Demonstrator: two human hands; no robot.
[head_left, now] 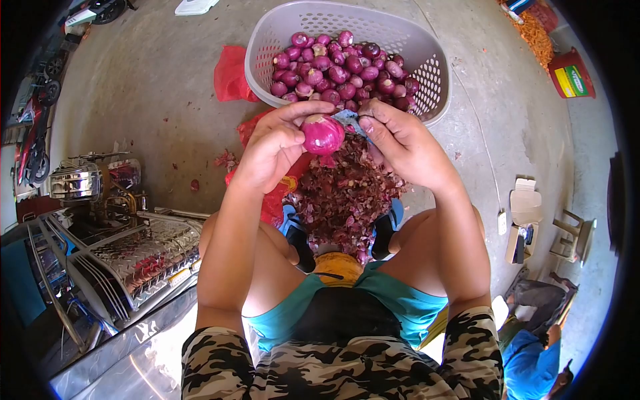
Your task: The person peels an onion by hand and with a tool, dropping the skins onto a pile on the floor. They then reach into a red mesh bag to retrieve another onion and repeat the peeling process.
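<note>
Head view: L hand [270, 143] has the red onion [323, 135], thumb on its near-L side, fingers curled over the top; grip is closed on it. Onion sits just R of the L palm, in the gap betw. the hands, L hand nearer (touching), R hand [407, 143] just beside, apart from it. It's roundish, so no strong long axis; pale end faces up & away from the body, small tuft at the opp. end, twd the wearer, so the end-to-end line runs roughly fore-aft. R hand: thumb & finger pinched at the edge of a small bluish item [347, 120], which reaches L twd the onion's upper R; can't tell what it is or if it touches. Both hands are over the near edge of the grey basket [257, 73], w/ a pile of onions [333, 67] inside. Loose skins [340, 193] lie below, betw. the feet; red net bag [233, 73] L of basket.
</note>
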